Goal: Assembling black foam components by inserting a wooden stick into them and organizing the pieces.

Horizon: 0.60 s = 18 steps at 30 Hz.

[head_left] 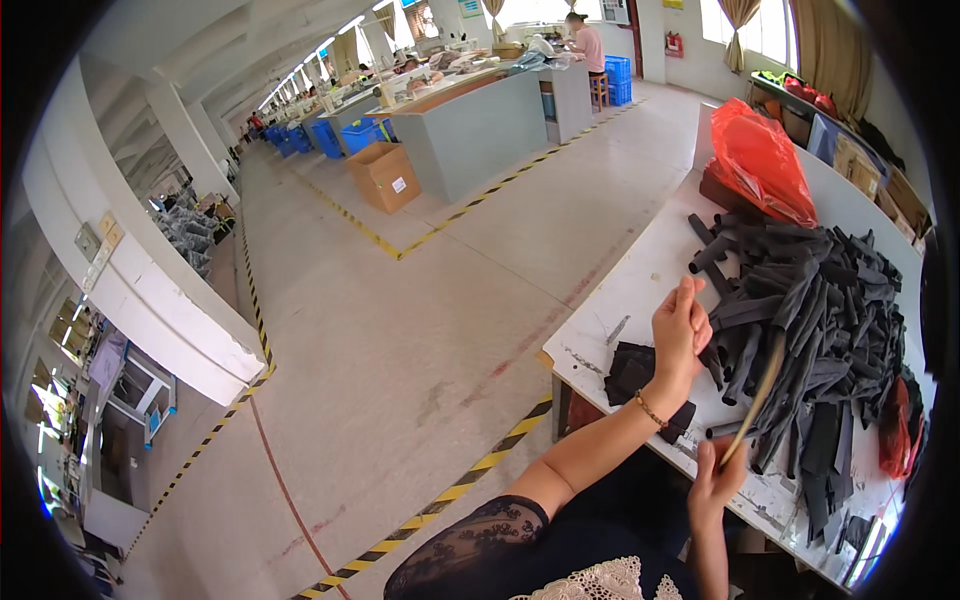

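My right hand, low over the table's near edge, is closed round the lower end of a thin tan stick. The stick slants up across a big heap of black fabric tubes. Further left and higher, my left hand hovers by the heap's left side with its fingers curled in. Whatever it may hold is hidden. Beneath the left wrist lies a small stack of flat black fabric pieces, partly covered by my forearm. Longer flat black strips hang down at the heap's near side.
The white worktable has worn, chipped edges. A red plastic bag stands at its far end, and another red bag lies at the right. Across the aisle are a cardboard box, blue crates and a seated person.
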Tool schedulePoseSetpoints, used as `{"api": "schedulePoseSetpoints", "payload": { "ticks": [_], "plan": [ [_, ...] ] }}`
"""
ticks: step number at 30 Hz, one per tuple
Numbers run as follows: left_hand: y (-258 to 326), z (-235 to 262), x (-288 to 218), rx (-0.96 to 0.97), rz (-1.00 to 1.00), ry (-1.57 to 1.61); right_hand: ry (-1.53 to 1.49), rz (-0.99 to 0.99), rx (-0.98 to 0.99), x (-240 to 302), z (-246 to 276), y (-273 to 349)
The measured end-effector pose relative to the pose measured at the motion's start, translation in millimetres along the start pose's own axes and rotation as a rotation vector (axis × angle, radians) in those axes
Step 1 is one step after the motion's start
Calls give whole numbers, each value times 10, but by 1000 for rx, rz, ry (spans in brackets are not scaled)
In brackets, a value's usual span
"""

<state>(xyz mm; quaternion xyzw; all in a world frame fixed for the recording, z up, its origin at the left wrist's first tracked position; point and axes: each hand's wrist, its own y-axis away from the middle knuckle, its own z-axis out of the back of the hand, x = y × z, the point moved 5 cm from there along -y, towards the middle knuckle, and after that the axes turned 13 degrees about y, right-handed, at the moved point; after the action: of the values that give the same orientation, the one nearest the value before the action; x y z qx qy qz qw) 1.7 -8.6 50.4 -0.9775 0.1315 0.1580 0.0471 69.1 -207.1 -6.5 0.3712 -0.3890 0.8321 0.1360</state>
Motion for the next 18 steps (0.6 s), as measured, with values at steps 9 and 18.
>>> {"api": "schedulePoseSetpoints", "payload": {
  "ticks": [9,18],
  "plan": [
    [159,348,500,62,227,68,-150,-131,-2,-151,-4,-485],
    [687,-176,374,981,192,-967,180,309,-50,131,359,-830]
  ]
}}
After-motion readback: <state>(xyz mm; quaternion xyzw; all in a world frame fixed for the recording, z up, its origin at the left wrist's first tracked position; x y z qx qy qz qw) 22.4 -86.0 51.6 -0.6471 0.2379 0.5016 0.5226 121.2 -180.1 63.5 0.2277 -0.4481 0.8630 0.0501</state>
